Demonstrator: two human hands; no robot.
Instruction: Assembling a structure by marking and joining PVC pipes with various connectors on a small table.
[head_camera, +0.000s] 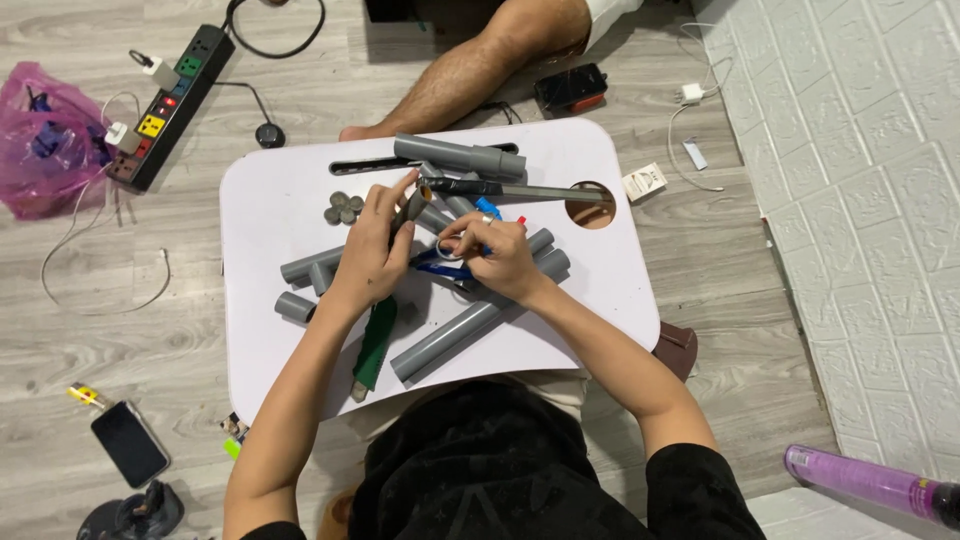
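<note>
A short grey pipe piece (410, 207) is gripped in the left hand (372, 250), fingers closed around it above the middle of the white lap table (270, 200). Its long axis runs diagonally, open end up and to the right, toward the far edge of the table. The right hand (497, 255) is closed on a small item at its fingertips, possibly a ring of white tape; what it is cannot be told for certain. The two hands sit just beside each other, the pipe piece lying up and to the left of the right hand. The left hand is the nearer one, being in contact with it.

Count of loose grey pipes on the table: one long piece (458, 155) along the far edge, one long piece (450, 338) lying diagonally toward the near edge, and two short pieces (300, 290) at the left. More are partly hidden under the hands, so a full total cannot be given. Also noted:

- one small cluster of coins (342, 208), about four
- one green-handled tool (373, 345) under the left forearm
- one dark long tool (520, 190) beside the far pipe
- blue-handled item (440, 265) under the right hand, kind unclear

On the floor are one power strip (170, 105), one phone (130, 443) and one pink bag (45, 135). Another person's bare leg (480, 60) is seen beyond the table.
</note>
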